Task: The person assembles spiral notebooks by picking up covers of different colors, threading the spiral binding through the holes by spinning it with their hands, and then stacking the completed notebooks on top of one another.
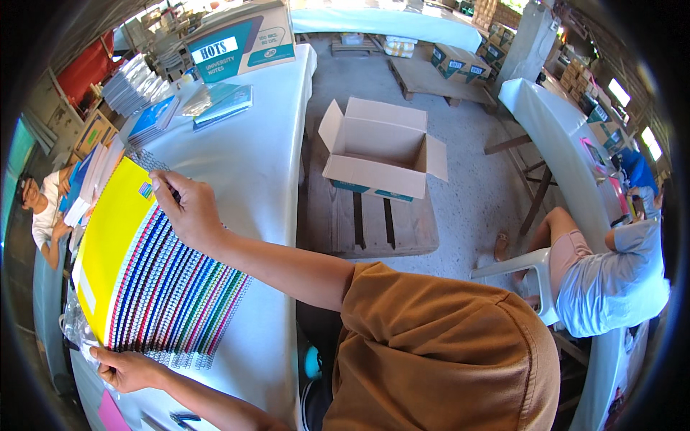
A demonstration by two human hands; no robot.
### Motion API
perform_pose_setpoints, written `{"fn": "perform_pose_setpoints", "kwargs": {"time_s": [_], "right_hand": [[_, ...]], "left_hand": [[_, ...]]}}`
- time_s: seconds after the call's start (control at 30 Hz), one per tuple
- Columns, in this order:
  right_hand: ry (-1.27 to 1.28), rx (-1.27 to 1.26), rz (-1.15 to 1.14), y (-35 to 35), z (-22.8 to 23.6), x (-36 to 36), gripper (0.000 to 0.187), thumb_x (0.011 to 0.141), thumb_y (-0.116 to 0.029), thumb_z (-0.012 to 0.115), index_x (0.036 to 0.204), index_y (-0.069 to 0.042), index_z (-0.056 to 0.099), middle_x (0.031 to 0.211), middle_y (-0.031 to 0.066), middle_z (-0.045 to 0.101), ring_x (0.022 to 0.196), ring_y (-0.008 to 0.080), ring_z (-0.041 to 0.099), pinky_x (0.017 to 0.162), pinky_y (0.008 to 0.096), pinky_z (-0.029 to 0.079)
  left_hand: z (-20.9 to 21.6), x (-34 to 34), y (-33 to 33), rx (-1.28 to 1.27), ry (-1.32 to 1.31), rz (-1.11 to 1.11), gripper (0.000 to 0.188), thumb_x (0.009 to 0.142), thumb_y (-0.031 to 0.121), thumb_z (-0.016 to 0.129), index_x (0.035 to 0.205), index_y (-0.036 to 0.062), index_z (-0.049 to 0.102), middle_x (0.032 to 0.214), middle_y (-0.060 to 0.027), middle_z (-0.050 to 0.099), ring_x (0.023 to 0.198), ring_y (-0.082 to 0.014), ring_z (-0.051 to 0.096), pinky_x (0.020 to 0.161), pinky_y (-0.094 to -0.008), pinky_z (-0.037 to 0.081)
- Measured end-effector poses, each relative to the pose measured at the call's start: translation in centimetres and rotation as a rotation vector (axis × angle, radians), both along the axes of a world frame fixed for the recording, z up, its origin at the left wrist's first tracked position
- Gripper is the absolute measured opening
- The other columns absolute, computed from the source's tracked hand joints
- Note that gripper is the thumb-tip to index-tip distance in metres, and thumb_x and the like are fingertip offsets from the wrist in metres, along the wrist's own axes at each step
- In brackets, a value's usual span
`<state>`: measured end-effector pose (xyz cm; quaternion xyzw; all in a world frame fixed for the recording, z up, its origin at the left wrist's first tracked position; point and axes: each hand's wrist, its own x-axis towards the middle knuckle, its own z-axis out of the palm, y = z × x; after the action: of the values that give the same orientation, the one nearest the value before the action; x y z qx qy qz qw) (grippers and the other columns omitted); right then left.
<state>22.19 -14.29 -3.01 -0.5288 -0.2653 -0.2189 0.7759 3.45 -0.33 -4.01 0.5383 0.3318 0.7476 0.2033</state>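
A stack of spiral notebooks with a yellow top cover lies on the covered table at the left. Its coil bindings, in several colours, fan out in rows. My right hand pinches the stack's upper corner beside a small printed label. At the lower corner, my left hand has its fingers closed on the edge of the notebooks. Crumpled clear plastic shows just beyond that corner.
An open carton stands on a wooden pallet right of the table. A closed carton and stacked notebooks occupy the far table end. A pliers-like tool lies near my left forearm. Co-workers sit at right and stand at left.
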Motion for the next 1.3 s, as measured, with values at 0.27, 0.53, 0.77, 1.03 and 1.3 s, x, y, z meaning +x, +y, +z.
{"fn": "perform_pose_setpoints", "kwargs": {"time_s": [0.27,0.53,0.77,1.03,1.3], "right_hand": [[0.066,-0.021,0.253,1.0,-1.9,1.3,0.023,0.09,-0.014,0.053,0.108,0.0,0.057,0.094,0.0117,0.064,0.084,0.0158,0.059,0.076,0.0277,0.046],[-0.363,-0.05,0.414,-6.1,-8.0,-7.5,0.025,0.088,-0.007,0.044,0.108,0.005,0.053,0.116,0.0207,0.055,0.108,0.0263,0.053,0.094,0.0372,0.039],[-0.314,-0.802,0.884,-4.8,-15.7,-14.2,0.026,0.078,-0.008,0.06,0.104,-0.008,0.062,0.104,0.0087,0.064,0.107,0.027,0.054,0.089,0.0363,0.04],[-0.566,-0.918,0.843,-4.8,-16.5,-13.7,0.022,0.078,-0.013,0.061,0.1,-0.01,0.063,0.104,0.0065,0.064,0.11,0.0254,0.052,0.09,0.0376,0.037],[-0.592,-0.906,0.818,-4.8,-16.3,-14.1,0.02,0.078,-0.012,0.061,0.098,-0.01,0.064,0.102,0.0061,0.065,0.11,0.0253,0.052,0.09,0.0372,0.037]], "left_hand": [[1.2,-4.1,1.9,0.047,-0.078,-0.03,0.027,0.091,0.025,0.053,0.093,-0.0004,0.062,0.062,-0.0033,0.052,0.058,-0.0095,0.044,0.052,-0.0234,0.037],[1.0,-23.7,3.2,-0.005,0.461,0.352,0.017,0.087,0.015,0.057,0.09,-0.0008,0.062,0.074,-0.0031,0.059,0.065,-0.0075,0.051,0.06,-0.0222,0.043],[-5.4,-32.5,2.3,-0.47,1.378,0.177,0.042,0.071,0.003,0.056,0.112,0.0054,0.056,0.114,-0.0171,0.056,0.109,-0.0324,0.051,0.093,-0.0379,0.04],[-10.5,-36.3,1.7,-0.494,1.544,0.255,0.035,0.081,0.018,0.06,0.115,0.0118,0.057,0.106,-0.0126,0.061,0.09,-0.0307,0.06,0.078,-0.0388,0.048],[-7.6,-38.5,4.4,-0.78,1.436,-0.064,0.027,0.081,0.029,0.063,0.099,0.0079,0.067,0.085,-0.014,0.065,0.076,-0.0279,0.061,0.07,-0.0371,0.046]]}}
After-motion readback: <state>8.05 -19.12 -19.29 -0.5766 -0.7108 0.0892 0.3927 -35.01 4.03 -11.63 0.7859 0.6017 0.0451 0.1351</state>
